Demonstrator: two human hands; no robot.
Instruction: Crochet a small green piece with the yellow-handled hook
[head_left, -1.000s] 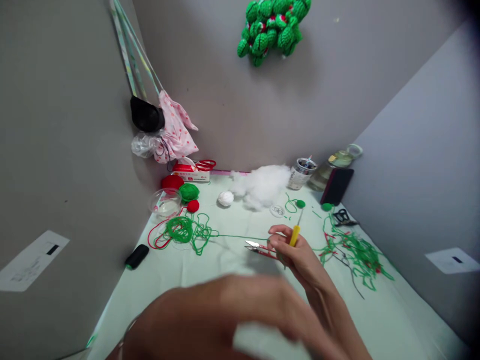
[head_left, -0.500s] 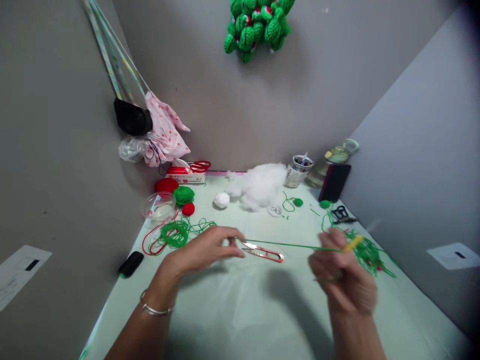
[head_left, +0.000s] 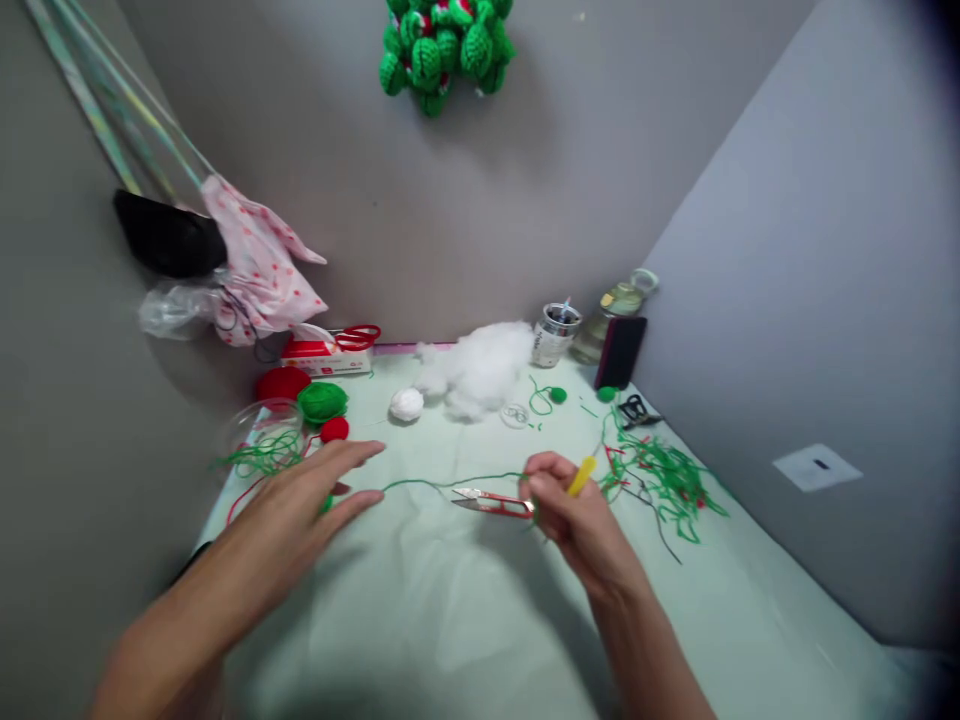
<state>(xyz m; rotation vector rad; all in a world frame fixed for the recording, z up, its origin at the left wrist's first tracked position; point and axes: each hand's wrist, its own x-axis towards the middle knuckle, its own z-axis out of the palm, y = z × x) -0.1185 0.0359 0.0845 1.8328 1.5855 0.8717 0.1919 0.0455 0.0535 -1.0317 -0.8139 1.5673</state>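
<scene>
The right hand (head_left: 574, 520) grasped the yellow handle (head_left: 582, 476) and green yarn (head_left: 487, 478), which ran slack leftward to the left hand (head_left: 304, 500), thumb and index parted, its grip unclear. Light, even tension seemed advisable, clear of the snips (head_left: 477, 495) beside the right fingers

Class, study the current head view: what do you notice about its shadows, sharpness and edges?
Head view: soft shadows lie on the pale tabletop near the left hand and right hand; the image looks slightly soft, with the print on the box unreadable; the upper right corner fades to black; the top edge crops the green crocheted cluster.
</scene>
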